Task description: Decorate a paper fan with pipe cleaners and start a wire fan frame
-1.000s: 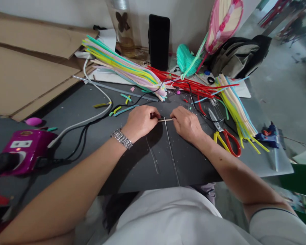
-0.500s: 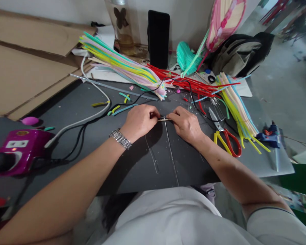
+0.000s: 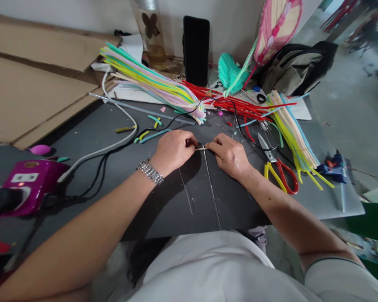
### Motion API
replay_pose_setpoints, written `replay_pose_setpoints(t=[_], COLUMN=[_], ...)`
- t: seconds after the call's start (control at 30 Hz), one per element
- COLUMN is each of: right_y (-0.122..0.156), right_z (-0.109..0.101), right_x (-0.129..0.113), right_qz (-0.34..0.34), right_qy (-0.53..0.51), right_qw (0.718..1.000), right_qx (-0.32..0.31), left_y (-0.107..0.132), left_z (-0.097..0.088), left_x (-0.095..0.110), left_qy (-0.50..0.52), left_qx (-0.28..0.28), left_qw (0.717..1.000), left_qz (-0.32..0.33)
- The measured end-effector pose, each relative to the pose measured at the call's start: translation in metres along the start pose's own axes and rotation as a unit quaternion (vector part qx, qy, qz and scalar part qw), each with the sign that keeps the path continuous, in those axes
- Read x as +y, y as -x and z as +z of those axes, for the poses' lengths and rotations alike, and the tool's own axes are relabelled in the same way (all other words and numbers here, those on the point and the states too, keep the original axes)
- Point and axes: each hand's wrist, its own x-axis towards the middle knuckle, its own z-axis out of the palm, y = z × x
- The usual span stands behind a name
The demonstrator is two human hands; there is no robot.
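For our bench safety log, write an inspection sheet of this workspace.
Surface: black board on a grey table, scattered with small offcuts.
Job's things: short tan strip crossing a thin straight rod.
Hands: left hand and right hand both pinch the strip.
Clutter: bundled coloured strips, red-handled scissors, blue glue gun.
Cables: white cable and black cable lie across the table, near a magenta power unit.
Surroundings: cardboard sheets, backpack, concrete floor.
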Motion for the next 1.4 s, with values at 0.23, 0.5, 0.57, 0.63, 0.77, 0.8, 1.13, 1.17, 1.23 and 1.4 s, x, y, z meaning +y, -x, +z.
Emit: replay_pose_setpoints(t=[0.23, 0.5, 0.57, 0.63, 0.77, 0.8, 1.13, 1.17, 1.23, 1.4], right_y=[0.0005, 0.001, 0.0011, 0.0013, 0.0019, 0.0019, 0.0021, 0.0022, 0.0023, 0.0019], right_z=[0.0009, 0.0012, 0.0016, 0.0018, 0.0013, 0.001, 0.0029, 0.0033, 0.0035, 0.0025], right_x=[0.0007, 0.0008, 0.0006, 0.0005, 0.0004, 0.0004, 0.0023, 0.0026, 0.0028, 0.0024], right_qz=[0.001, 0.001, 0.002, 0.002, 0.0, 0.0, -0.009, -0.01, -0.013, -0.012], right_qy=[-0.006, -0.012, -0.009, -0.009, -0.014, -0.015, -0.007, -0.007, -0.008, -0.008], right_qw=[1.0, 1.0, 1.0, 1.0, 1.0, 1.0, 1.0, 1.0, 1.0, 1.0], right_qx=[0.005, 0.007, 0.009, 0.011, 0.009, 0.008, 0.017, 0.02, 0.023, 0.021], left_y=[0.0011, -0.0012, -0.0012, -0.001, -0.0004, -0.0002, 0.0, -0.0001, -0.0003, 0.0], left_z=[-0.0009, -0.0046, -0.0046, -0.004, -0.0029, -0.0029, -0.0045, -0.0043, -0.0037, -0.0032], left_x=[0.0011, 0.0001, 0.0002, 0.0006, 0.0014, 0.0015, 0.0046, 0.0046, 0.0042, 0.0036], left_qy=[0.002, 0.039, 0.044, 0.037, 0.017, 0.013, 0.023, 0.022, 0.019, 0.022], left_qx=[0.007, -0.025, -0.024, -0.023, -0.023, -0.021, -0.025, -0.025, -0.025, -0.025], left_qw=[1.0, 0.999, 0.998, 0.999, 0.999, 1.0, 0.999, 0.999, 0.999, 0.999], left_qz=[0.005, -0.018, -0.022, -0.026, -0.019, -0.016, -0.019, -0.019, -0.017, -0.015])
